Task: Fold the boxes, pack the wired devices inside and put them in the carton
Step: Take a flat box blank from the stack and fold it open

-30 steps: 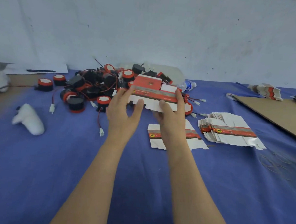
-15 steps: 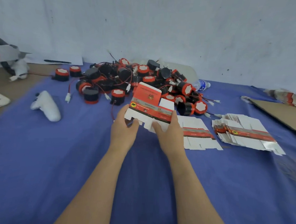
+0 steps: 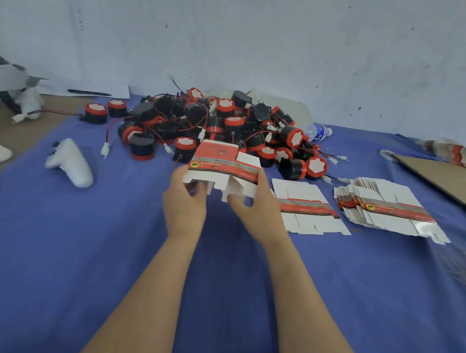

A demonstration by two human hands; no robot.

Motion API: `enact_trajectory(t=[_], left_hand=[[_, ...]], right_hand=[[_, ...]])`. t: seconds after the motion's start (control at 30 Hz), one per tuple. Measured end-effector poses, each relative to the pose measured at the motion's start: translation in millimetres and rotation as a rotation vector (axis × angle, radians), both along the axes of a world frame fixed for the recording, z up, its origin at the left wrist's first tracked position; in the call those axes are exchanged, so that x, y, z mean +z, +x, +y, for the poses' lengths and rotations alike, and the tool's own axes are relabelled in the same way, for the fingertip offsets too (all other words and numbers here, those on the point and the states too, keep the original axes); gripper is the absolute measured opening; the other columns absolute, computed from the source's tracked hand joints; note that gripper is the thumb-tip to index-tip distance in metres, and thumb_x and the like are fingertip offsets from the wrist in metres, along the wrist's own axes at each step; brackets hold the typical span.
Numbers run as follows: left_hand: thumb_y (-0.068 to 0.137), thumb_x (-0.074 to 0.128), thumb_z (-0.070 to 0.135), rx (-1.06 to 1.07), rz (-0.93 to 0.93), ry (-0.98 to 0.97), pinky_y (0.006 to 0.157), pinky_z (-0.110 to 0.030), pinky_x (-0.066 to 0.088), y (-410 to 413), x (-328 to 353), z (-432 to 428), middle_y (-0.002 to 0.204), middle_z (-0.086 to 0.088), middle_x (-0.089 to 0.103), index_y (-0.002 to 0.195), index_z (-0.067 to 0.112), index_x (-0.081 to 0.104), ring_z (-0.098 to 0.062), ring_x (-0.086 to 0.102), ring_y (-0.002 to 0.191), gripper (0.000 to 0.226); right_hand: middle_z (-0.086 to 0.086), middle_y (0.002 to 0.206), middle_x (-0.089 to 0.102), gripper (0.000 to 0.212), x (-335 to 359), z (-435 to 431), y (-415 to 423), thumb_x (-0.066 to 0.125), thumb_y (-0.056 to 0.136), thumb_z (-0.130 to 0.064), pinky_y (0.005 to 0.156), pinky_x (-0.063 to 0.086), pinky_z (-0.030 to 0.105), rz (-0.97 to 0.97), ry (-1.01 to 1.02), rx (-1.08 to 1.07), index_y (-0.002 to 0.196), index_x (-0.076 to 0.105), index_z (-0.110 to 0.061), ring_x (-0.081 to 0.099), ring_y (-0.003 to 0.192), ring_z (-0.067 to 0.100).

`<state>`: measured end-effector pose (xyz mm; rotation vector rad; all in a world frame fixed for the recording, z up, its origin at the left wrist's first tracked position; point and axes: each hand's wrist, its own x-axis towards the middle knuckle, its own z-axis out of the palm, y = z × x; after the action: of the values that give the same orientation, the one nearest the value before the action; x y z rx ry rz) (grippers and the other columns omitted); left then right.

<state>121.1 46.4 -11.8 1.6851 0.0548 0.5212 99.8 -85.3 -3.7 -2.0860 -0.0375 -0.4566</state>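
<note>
Blue-clothed table (image 3: 56,246) with heaped wired devices (image 3: 224,126), flat boxes (image 3: 384,206), white controller (image 3: 71,162), cardboard sheet (image 3: 447,177).

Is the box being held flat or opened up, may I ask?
Opened up, not closed: between left hand and right hand, the box bows into a tube, white flaps loose.

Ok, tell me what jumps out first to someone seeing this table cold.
The heap of black-and-red wired devices at the back centre of the blue cloth grabs the eye first. Just in front of it, the left hand and right hand hold a half-opened red-and-white box. A fanned stack of flat boxes lies to the right.
</note>
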Motion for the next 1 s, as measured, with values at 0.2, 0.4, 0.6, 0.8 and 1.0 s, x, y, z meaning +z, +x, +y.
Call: enact_trajectory(t=[0.2, 0.4, 0.6, 0.8, 1.0], left_hand=[[0.094, 0.055, 0.021, 0.123, -0.146, 0.230, 0.074, -0.029, 0.047, -4, 2, -4, 0.107, 0.003, 0.064, 0.107, 0.014, 0.061, -0.017, 0.059, 0.095, 0.016], [0.095, 0.057, 0.021, -0.066, -0.266, 0.274, 0.092, -0.020, 0.044, -9, 4, -13, 0.119, 0.012, 0.058, 0.118, 0.014, 0.061, -0.004, 0.053, 0.110, 0.024], [0.102, 0.040, 0.016, -0.279, -0.195, 0.034, 0.092, -0.003, 0.036, -7, 9, -17, 0.118, 0.025, 0.052, 0.121, 0.019, 0.061, 0.019, 0.046, 0.110, 0.028], [0.101, 0.042, 0.034, -0.342, 0.099, -0.065, 0.107, -0.024, 0.028, 1, -1, -15, 0.156, 0.012, 0.017, 0.151, 0.032, 0.018, -0.006, 0.027, 0.137, 0.055], [0.103, 0.039, 0.021, -0.354, 0.095, -0.292, 0.099, -0.039, 0.050, 5, -2, -8, 0.143, 0.003, 0.045, 0.145, 0.039, 0.030, -0.017, 0.051, 0.123, 0.046]], right_hand=[[-0.002, 0.126, 0.056, 0.070, -1, 13, 0, 0.062, 0.090, -0.023, 0.086, 0.048, 0.028, -0.001, -0.088, 0.016, 0.149, 0.023, -0.028, 0.054, 0.112, 0.017], [-0.003, 0.102, 0.061, 0.034, 3, 4, 4, 0.033, 0.103, -0.026, 0.062, 0.038, 0.017, 0.039, -0.045, -0.259, 0.129, 0.055, -0.020, 0.050, 0.087, 0.012], [0.007, 0.088, 0.065, 0.035, 6, 4, 4, 0.028, 0.104, -0.026, 0.065, 0.046, 0.029, 0.075, -0.078, -0.282, 0.082, 0.052, -0.013, 0.061, 0.083, 0.023], [0.002, 0.080, 0.067, 0.035, 5, 6, 2, 0.032, 0.103, -0.017, 0.087, 0.053, 0.042, 0.109, 0.157, -0.183, 0.080, 0.059, -0.015, 0.067, 0.087, 0.025], [0.007, 0.094, 0.071, 0.033, 6, 5, 0, 0.036, 0.102, -0.021, 0.089, 0.052, 0.040, 0.129, 0.130, -0.096, 0.096, 0.066, -0.009, 0.066, 0.094, 0.024]])
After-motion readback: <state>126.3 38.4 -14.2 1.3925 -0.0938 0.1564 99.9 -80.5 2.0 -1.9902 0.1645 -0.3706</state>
